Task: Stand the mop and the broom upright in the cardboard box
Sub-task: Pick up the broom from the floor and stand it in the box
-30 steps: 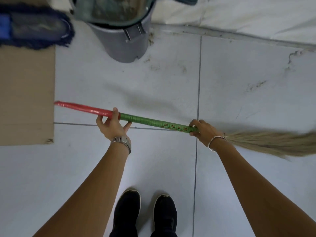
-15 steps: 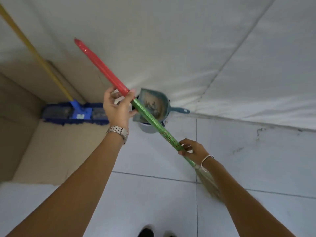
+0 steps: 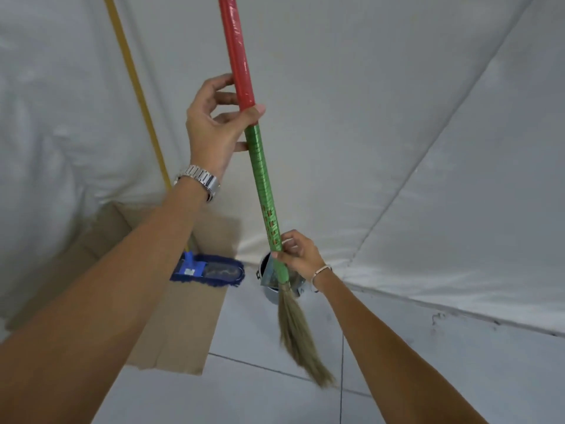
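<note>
The right hand grips the broom low on its green shaft, the left hand is closed higher up. The broom hangs near-vertical, bristles down, right of the box. Beyond, the mop stands in the box; the left hand is nearer it.

No readable text, brand, number or sign is showing anywhere. A small pale label on the blue mop head's bracket, at about eight o'clock from the frame's centre, is appearing only as a blur, and the broom handle's orange marks are forming pattern, not letters.
</note>
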Motion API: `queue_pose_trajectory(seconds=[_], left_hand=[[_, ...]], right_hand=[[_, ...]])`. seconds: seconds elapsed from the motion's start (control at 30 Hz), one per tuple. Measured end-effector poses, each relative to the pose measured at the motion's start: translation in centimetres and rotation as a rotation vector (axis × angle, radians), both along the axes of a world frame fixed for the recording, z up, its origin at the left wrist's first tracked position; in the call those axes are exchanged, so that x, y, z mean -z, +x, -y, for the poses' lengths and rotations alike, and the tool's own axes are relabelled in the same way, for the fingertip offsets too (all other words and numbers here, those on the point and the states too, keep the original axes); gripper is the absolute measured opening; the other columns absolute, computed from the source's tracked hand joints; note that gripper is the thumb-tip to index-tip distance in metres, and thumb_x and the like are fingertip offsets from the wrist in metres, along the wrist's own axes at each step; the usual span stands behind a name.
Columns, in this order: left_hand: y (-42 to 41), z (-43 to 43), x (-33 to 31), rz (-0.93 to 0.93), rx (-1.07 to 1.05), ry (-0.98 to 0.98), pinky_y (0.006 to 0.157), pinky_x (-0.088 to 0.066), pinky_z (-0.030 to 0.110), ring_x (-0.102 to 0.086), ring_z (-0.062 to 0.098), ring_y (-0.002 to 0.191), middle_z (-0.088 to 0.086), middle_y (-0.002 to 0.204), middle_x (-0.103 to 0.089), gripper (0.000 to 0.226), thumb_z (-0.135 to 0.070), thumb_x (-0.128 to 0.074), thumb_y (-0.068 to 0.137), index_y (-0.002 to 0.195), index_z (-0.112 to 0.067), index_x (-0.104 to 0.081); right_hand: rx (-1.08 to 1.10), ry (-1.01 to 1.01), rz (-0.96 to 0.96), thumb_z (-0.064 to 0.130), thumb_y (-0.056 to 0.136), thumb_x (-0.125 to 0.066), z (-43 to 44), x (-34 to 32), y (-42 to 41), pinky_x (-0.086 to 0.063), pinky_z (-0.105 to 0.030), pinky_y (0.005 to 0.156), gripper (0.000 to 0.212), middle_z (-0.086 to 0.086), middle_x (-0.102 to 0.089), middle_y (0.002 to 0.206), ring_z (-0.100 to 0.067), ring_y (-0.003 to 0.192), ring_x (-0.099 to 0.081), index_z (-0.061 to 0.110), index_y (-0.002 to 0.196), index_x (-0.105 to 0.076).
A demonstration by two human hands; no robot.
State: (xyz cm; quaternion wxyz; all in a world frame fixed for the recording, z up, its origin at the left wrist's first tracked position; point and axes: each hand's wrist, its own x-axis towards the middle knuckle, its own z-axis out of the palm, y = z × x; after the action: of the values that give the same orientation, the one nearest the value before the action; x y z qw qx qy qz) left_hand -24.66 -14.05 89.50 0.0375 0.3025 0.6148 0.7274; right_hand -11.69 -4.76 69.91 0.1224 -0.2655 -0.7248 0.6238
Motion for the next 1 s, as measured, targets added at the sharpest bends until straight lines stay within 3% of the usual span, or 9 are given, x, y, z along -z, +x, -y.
queue_pose_trajectory(seconds=[0.07, 0.23, 0.37, 0.5, 0.63, 0.7, 0.83, 1.0], left_hand=[[0.0, 2.3, -3.2, -0.02, -0.009, 0.036, 0.049, -0.058, 0.031, -0.069, 0.005, 0.067, -0.005, 0.087, -0.061, 0.042, -0.009, -0.077, 0.071, 0.106, -0.022, -0.057], [-1.5, 8.4, -8.8, -0.04, -0.054, 0.086, 0.051, -0.059, 0.031, -0.068, 0.005, 0.067, -0.005, 0.086, -0.062, 0.042, -0.006, -0.077, 0.072, 0.108, -0.019, -0.059], [-4.4, 13.6, -11.6, -0.021, -0.043, 0.109, 0.053, -0.057, 0.027, -0.069, 0.004, 0.069, -0.006, 0.088, -0.065, 0.041, -0.005, -0.076, 0.072, 0.106, -0.024, -0.062], [-8.3, 18.7, -13.3, -0.031, 0.0, 0.091, 0.06, -0.059, 0.031, -0.069, 0.008, 0.073, 0.001, 0.097, -0.064, 0.043, -0.003, -0.074, 0.073, 0.112, -0.016, -0.061], [-13.2, 23.1, -14.5, -0.05, 0.019, 0.039, 0.067, -0.06, 0.035, -0.068, 0.018, 0.083, 0.016, 0.114, -0.063, 0.048, -0.005, -0.073, 0.076, 0.121, -0.009, -0.056], [-16.2, 24.9, -14.9, -0.072, 0.005, 0.02, 0.065, -0.06, 0.032, -0.069, 0.018, 0.086, 0.013, 0.117, -0.064, 0.047, -0.008, -0.073, 0.077, 0.12, -0.013, -0.056], [-22.0, 27.2, -14.6, -0.096, -0.018, -0.028, 0.063, -0.06, 0.031, -0.07, 0.016, 0.087, 0.006, 0.111, -0.067, 0.046, -0.011, -0.074, 0.077, 0.119, -0.017, -0.058], [-30.2, 28.4, -13.3, -0.09, -0.029, -0.066, 0.066, -0.061, 0.037, -0.071, 0.012, 0.081, -0.001, 0.098, -0.069, 0.048, -0.01, -0.075, 0.075, 0.12, -0.015, -0.058]], right_hand=[[0.009, 0.02, -0.045, -0.003, 0.073, -0.07, 2.1, -2.8, -1.0, -0.055, -0.041, 0.074, 0.024, -0.008, -0.056, 0.074, -0.023, 0.069, -0.057, 0.012, 0.082, -0.054], [0.033, 0.077, -0.155, -0.008, 0.069, -0.071, 7.4, -7.9, -4.9, -0.051, -0.042, 0.085, 0.026, -0.011, -0.061, 0.082, -0.025, 0.079, -0.058, 0.012, 0.077, -0.057], [0.069, -0.005, -0.185, -0.012, 0.067, -0.07, 12.3, -10.4, -8.8, -0.054, -0.048, 0.081, 0.032, -0.008, -0.062, 0.078, -0.029, 0.08, -0.059, 0.018, 0.071, -0.058], [0.083, -0.004, -0.228, -0.012, 0.066, -0.072, 16.9, -12.2, -13.6, -0.055, -0.043, 0.075, 0.03, -0.007, -0.06, 0.075, -0.027, 0.076, -0.058, 0.014, 0.072, -0.057], [0.119, -0.029, -0.256, -0.01, 0.066, -0.073, 21.3, -12.8, -19.4, -0.056, -0.031, 0.062, 0.028, -0.002, -0.058, 0.069, -0.023, 0.068, -0.058, -0.003, 0.09, -0.059], [0.122, -0.032, -0.276, -0.009, 0.067, -0.073, 23.1, -12.7, -23.0, -0.055, -0.024, 0.057, 0.027, -0.001, -0.058, 0.068, -0.025, 0.07, -0.058, -0.002, 0.09, -0.06], [0.111, -0.038, -0.28, -0.009, 0.067, -0.073, 25.4, -12.0, -29.0, -0.056, -0.032, 0.061, 0.029, -0.005, -0.059, 0.071, -0.028, 0.076, -0.059, -0.002, 0.092, -0.061], [0.062, -0.057, -0.281, -0.01, 0.065, -0.074, 27.0, -10.2, -37.0, -0.057, -0.024, 0.058, 0.029, -0.001, -0.058, 0.069, -0.026, 0.069, -0.059, -0.003, 0.088, -0.06]])
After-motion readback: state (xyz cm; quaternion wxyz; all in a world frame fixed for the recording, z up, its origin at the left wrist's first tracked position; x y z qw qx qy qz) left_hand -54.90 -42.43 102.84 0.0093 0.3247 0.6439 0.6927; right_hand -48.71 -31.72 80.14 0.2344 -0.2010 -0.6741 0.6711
